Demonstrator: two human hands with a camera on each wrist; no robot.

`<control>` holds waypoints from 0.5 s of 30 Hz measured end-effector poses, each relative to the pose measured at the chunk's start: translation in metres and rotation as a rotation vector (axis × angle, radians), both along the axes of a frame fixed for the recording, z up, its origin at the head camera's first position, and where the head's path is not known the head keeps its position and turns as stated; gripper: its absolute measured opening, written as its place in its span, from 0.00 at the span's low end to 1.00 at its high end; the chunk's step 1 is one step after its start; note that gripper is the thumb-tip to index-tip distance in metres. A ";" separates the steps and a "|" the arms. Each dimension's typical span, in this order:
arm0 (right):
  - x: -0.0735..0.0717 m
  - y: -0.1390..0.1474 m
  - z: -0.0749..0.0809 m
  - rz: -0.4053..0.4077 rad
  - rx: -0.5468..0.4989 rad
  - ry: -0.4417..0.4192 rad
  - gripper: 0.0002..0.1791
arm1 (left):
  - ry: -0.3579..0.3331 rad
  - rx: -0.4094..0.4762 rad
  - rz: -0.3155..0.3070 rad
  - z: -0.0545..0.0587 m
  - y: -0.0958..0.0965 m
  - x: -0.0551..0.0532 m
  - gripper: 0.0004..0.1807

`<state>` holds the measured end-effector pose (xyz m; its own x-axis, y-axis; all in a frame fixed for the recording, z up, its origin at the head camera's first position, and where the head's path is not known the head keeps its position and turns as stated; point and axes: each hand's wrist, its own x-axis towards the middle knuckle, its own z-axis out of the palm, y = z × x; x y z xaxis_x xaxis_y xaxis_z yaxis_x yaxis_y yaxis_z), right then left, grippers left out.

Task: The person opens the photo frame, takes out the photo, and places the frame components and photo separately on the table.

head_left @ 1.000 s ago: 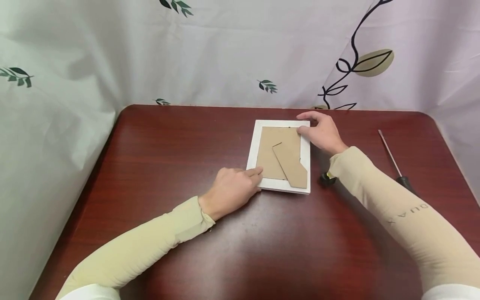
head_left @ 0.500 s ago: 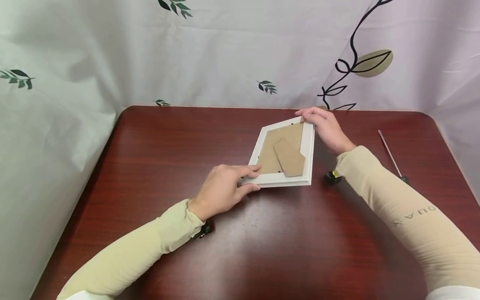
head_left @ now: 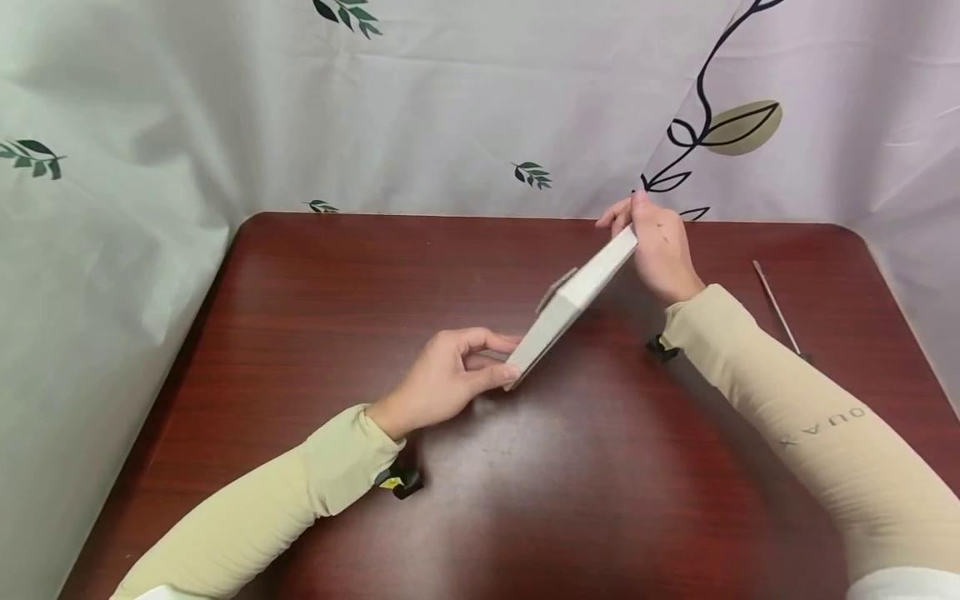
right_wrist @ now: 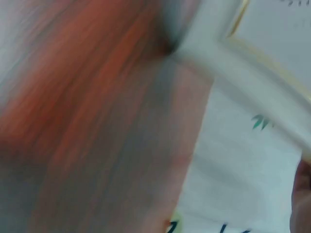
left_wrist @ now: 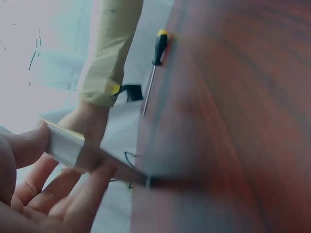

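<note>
A white picture frame (head_left: pixel 573 304) is tilted up on edge over the table, so the head view shows mostly its narrow side. Its brown stand flap (head_left: pixel 557 289) juts from the back, on the left. My left hand (head_left: pixel 453 375) pinches the lower left corner between thumb and fingers. At the upper right corner, my right hand (head_left: pixel 660 246) grips the frame, with its thumb pointing up. In the right wrist view the front of the picture frame (right_wrist: pixel 262 90) shows, blurred, with a thin gold inner line around a pale sheet.
A screwdriver (head_left: pixel 777 308) with a black handle lies on the right of the dark red wooden table (head_left: pixel 337 292), partly hidden by the right sleeve (head_left: pixel 780 400). A white curtain (head_left: pixel 450 100) with leaf prints hangs behind the table's far edge.
The picture frame lay back side up on the table; both hands have lifted it and turned it onto its edge. The left thumb has moved onto its near side.
</note>
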<state>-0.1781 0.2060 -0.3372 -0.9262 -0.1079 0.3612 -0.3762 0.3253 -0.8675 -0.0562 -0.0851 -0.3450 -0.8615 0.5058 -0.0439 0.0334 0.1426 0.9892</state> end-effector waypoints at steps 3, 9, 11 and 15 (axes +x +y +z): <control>0.000 -0.009 0.004 -0.070 0.066 0.009 0.37 | -0.061 -0.018 -0.063 -0.005 0.004 0.004 0.13; -0.002 -0.018 0.007 0.026 0.226 -0.009 0.34 | 0.002 -0.117 -0.220 -0.006 0.012 0.011 0.21; -0.003 -0.020 0.006 0.076 0.231 -0.004 0.34 | 0.040 -0.157 -0.255 -0.004 0.010 0.009 0.26; -0.003 -0.024 0.004 0.133 0.281 0.029 0.34 | 0.123 -0.245 -0.257 0.005 0.003 -0.003 0.20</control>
<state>-0.1811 0.1821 -0.3336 -0.8870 -0.3268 0.3263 -0.4549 0.4967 -0.7391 -0.0592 -0.0826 -0.3398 -0.7138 0.6939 -0.0943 0.2153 0.3456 0.9133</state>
